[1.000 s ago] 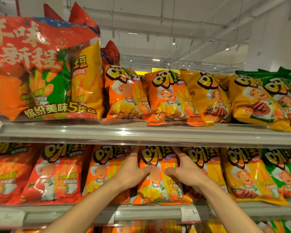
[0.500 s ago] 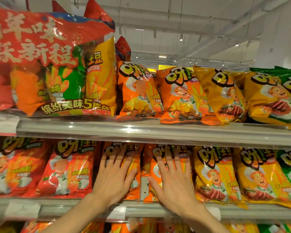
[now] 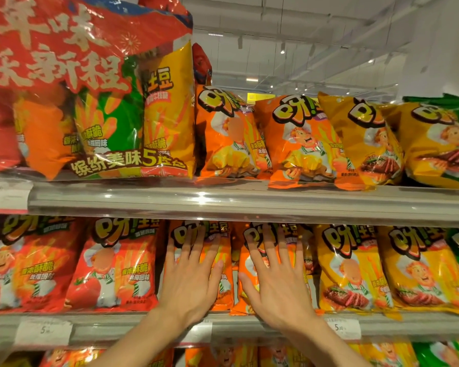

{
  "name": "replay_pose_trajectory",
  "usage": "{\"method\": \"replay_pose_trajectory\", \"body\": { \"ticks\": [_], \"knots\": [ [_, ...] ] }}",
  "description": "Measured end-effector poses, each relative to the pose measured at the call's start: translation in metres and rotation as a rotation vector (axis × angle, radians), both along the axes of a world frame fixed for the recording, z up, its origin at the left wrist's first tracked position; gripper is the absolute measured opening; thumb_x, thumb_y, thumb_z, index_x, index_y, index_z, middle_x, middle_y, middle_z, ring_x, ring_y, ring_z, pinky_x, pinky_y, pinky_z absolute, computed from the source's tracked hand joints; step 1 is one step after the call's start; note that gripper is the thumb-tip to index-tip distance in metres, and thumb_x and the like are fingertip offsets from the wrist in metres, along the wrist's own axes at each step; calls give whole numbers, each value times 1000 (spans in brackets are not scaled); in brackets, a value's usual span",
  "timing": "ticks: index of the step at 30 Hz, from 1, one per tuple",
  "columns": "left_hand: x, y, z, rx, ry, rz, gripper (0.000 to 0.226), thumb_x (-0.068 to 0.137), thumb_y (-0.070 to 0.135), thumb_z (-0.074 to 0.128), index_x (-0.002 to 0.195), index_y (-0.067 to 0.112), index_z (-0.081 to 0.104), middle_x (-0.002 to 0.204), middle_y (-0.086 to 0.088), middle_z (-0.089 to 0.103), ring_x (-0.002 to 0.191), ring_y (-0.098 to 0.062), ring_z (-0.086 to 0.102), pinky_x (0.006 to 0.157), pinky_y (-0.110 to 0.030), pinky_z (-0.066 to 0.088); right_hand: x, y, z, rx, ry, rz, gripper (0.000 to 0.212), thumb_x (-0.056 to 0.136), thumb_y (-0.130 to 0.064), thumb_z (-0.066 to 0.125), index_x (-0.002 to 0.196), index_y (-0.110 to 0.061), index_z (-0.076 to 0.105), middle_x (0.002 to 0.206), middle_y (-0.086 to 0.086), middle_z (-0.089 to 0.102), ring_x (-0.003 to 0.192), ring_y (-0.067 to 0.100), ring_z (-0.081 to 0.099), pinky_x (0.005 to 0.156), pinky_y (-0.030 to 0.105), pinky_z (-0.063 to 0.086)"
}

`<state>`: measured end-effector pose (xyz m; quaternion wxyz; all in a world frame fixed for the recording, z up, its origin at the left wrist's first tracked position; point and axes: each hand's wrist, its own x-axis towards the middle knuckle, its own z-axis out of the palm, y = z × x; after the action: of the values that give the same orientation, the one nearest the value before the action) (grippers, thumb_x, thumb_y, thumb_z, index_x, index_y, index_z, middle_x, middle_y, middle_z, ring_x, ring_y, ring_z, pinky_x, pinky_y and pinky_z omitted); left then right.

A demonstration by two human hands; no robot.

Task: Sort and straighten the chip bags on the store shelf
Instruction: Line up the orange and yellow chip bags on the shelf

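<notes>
In the head view, both hands now lie flat with fingers spread: a second ago they were pinching the sides of one orange bag between them, and since then they have let go and pressed forward. The left hand (image 3: 190, 283) rests on the left orange chip bag (image 3: 224, 263), and the right hand (image 3: 277, 287) rests on the right orange chip bag (image 3: 245, 263) just beside it, so neither grip is clamped on anything; the fingers are straight and apart. That suggests the straightening of this pair is nearly done, the bags being pushed back and squared to the front edge of the middle shelf (image 3: 143, 325). This shelf holds a row: red tomato bags (image 3: 112, 266) toward its left end, the two orange ones in the middle, yellow steak bags (image 3: 353, 268) toward its right end, then green at the far right. The upper shelf (image 3: 249, 201) carries a large multipack (image 3: 90, 88) at its left end, then leaning orange and yellow bags, which look less tidy.
</notes>
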<state>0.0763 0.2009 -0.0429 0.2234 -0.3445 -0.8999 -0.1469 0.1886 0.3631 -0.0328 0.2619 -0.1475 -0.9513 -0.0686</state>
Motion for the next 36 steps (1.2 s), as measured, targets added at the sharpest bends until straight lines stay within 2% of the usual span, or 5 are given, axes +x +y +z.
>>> {"method": "replay_pose_trajectory", "body": {
  "ticks": [8,13,22,27,36],
  "knots": [
    [2,-2,1,39,-10,-43,71,96,63,-7,154,35,24,164,-2,16,153,-22,4,120,-58,-1,3,-4,0,-36,45,8,64,98,-63,25,149,-26,37,146,3,45,139,30,36,117,59,18],
    [2,-7,3,92,-2,-89,64,100,60,5,150,32,33,158,-2,32,148,-22,21,121,-50,3,19,-1,2,-129,186,102,62,102,-59,27,153,-25,29,156,2,33,149,20,18,123,40,1],
    [57,40,29,352,71,-368,40,97,41,46,131,20,52,125,2,50,111,-16,51,87,-29,45,63,84,20,-349,475,-27,46,92,-32,62,130,-8,51,123,11,48,119,31,45,98,41,40],
    [110,109,38,344,-22,-443,38,95,43,45,131,30,50,122,8,44,95,-9,51,83,-27,42,100,151,36,-494,315,-149,55,90,-34,65,134,-6,47,135,21,39,133,39,34,106,45,35],
    [130,190,51,266,-465,-263,72,91,37,64,151,33,24,148,-3,35,136,-22,37,105,-23,31,120,203,60,-577,-199,2,96,89,-57,59,157,-21,2,162,9,19,146,28,29,110,33,31]
  ]
}}
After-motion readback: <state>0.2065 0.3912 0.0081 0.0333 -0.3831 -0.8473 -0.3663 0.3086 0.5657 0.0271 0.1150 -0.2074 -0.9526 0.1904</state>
